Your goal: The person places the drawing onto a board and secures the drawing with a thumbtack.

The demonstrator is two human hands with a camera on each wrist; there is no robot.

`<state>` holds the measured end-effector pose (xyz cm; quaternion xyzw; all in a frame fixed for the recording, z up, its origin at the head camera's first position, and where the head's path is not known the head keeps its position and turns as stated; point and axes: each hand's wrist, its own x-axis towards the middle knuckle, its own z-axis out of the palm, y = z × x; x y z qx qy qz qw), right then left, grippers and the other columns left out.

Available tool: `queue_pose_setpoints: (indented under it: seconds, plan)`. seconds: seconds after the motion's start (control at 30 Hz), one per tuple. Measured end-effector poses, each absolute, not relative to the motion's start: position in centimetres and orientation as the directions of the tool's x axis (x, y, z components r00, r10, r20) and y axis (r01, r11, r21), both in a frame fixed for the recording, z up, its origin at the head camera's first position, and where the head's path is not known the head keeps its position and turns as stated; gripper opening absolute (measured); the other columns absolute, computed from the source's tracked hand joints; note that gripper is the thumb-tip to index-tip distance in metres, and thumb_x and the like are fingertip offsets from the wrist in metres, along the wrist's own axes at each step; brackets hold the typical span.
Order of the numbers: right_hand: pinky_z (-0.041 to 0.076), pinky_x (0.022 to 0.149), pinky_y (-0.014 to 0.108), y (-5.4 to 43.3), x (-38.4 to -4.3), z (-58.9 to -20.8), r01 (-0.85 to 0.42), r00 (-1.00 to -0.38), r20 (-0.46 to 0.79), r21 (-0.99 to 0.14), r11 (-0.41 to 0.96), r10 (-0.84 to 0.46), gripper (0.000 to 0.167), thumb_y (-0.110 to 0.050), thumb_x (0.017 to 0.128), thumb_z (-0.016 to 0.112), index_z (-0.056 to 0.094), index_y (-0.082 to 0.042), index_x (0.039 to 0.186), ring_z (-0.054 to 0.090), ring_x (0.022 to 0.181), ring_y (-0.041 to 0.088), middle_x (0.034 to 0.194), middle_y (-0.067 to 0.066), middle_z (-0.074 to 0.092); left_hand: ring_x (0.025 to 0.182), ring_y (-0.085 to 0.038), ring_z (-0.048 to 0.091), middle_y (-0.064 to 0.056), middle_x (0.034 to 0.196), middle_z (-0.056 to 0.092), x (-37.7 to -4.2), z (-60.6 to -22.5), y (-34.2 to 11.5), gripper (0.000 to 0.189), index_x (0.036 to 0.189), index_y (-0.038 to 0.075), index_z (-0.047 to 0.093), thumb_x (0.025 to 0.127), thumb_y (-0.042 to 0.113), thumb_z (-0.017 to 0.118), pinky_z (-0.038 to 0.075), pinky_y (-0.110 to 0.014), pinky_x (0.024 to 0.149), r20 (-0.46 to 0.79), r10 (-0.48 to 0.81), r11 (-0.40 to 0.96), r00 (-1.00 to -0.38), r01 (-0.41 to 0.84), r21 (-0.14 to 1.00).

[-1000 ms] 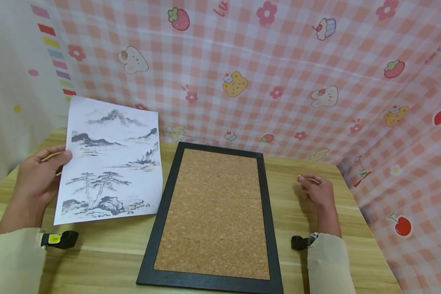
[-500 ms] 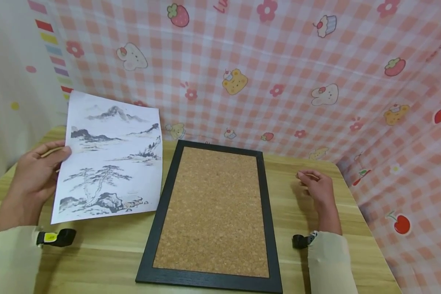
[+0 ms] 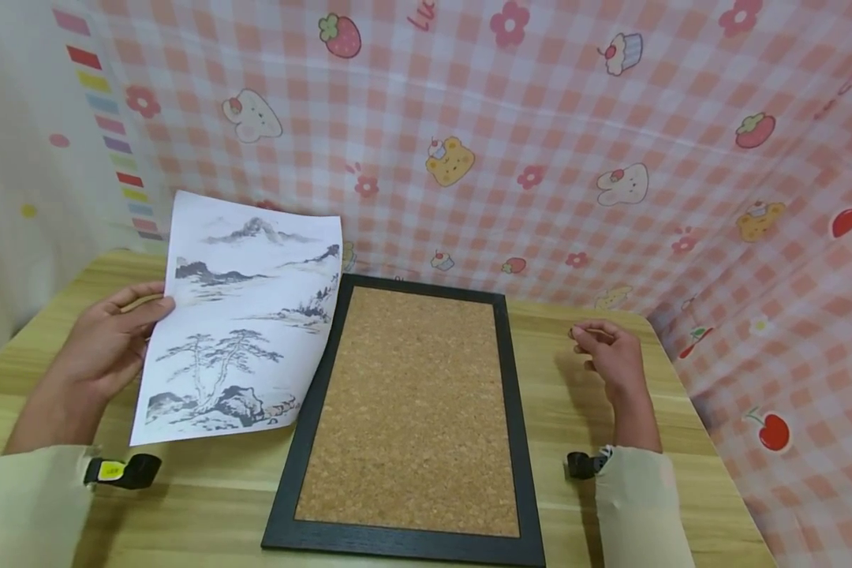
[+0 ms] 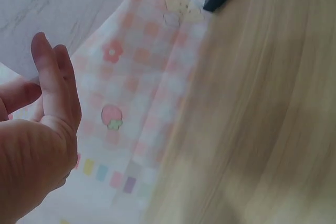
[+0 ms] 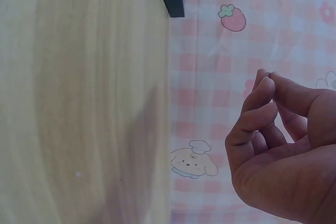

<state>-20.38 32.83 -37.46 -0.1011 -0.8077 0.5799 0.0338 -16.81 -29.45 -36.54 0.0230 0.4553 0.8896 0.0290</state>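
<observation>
Left hand (image 3: pixel 110 339): pinching the paper's left edge; from the left wrist we see thumb and finger meeting there side-on.
Paper (image 3: pixel 241 315): tilted above the table (image 3: pixel 206 489), left of the board and overlapping its frame in the head view. Only there can we read the mountains and pines; the left wrist shows a faintly streaked, cut-off part.
Cork board (image 3: pixel 412 410): flat on the table; the paper hides part of its black frame, and we cannot tell whether they touch.
Right hand (image 3: pixel 610 359): raised right of the board, fingertips pinching a tiny object (image 5: pixel 270 71); the right wrist shows its glint, too small for us to name.
</observation>
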Motion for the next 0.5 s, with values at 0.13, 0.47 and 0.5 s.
queue_pose_setpoints:
  seconds: [0.13, 0.47, 0.5]
  plan:
    - [0.053, 0.063, 0.026, 32.6, -20.3, -37.2, 0.103, -0.981, -0.047, -0.947, 0.304, 0.186, 0.022, -0.025, 0.100, 0.068, 0.070, -0.008, 0.114, 0.065, 0.081, 0.006, 0.090, -0.016, 0.070, 0.084, -0.026, 0.074, -0.012, 0.106, 0.074, -16.8, -36.4, -28.4, 0.024, 0.114, 0.005, 0.071, 0.102, -0.006, 0.052, 0.062, -0.036, 0.064, 0.020, 0.124, -0.579, -0.992, -0.056, 0.814]
    - [0.053, 0.061, 0.026, 32.0, -20.2, -36.9, 0.060, -0.982, 0.013, -0.926, 0.373, 0.190, 0.034, -0.024, 0.101, 0.066, 0.065, 0.004, 0.122, 0.065, 0.080, 0.009, 0.093, -0.012, 0.071, 0.087, -0.024, 0.074, -0.012, 0.109, 0.073, -17.3, -35.7, -25.6, 0.023, 0.116, 0.004, 0.068, 0.104, -0.004, 0.051, 0.062, -0.035, 0.067, 0.043, 0.215, -0.534, -0.976, -0.081, 0.841]
    - [0.053, 0.061, 0.026, 32.0, -20.3, -36.9, 0.056, -0.983, 0.016, -0.924, 0.379, 0.185, 0.034, -0.024, 0.101, 0.066, 0.065, 0.004, 0.121, 0.065, 0.081, 0.009, 0.094, -0.011, 0.071, 0.086, -0.023, 0.074, -0.012, 0.108, 0.073, -17.4, -35.8, -25.3, 0.023, 0.115, 0.004, 0.068, 0.104, -0.005, 0.050, 0.062, -0.034, 0.067, 0.047, 0.224, -0.535, -0.974, -0.082, 0.841]
